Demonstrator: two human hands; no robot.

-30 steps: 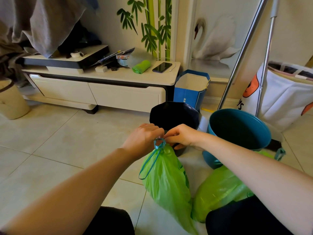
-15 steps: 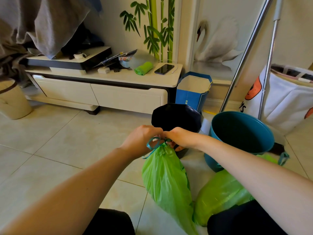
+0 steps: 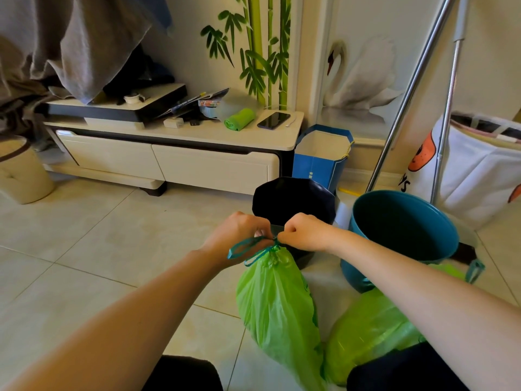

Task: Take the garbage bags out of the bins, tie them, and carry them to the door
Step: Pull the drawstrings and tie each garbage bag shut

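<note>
A full green garbage bag [image 3: 277,303] hangs in front of me, its neck gathered by a teal drawstring [image 3: 248,249]. My left hand [image 3: 239,235] and my right hand [image 3: 306,232] are both closed on the drawstring at the bag's neck, knuckles nearly touching. Two string loops stick out to the left under my left hand. A second green bag [image 3: 366,331] lies on the floor to the right, partly hidden by my right arm. Behind my hands stand a black bin [image 3: 293,198] and a teal bin [image 3: 403,230], neither showing a bag inside.
A low cream TV cabinet [image 3: 169,159] with a phone [image 3: 273,119] and a green bag roll [image 3: 239,119] stands along the wall. A blue paper bag [image 3: 321,156], two metal poles [image 3: 406,100], a white laundry bag [image 3: 476,170] and a beige stool [image 3: 19,170] surround the tiled floor.
My hands have pulled the drawstring tighter, closing the bag's neck. The long loop that hung down at the left is now shorter and sits beside my left hand.
</note>
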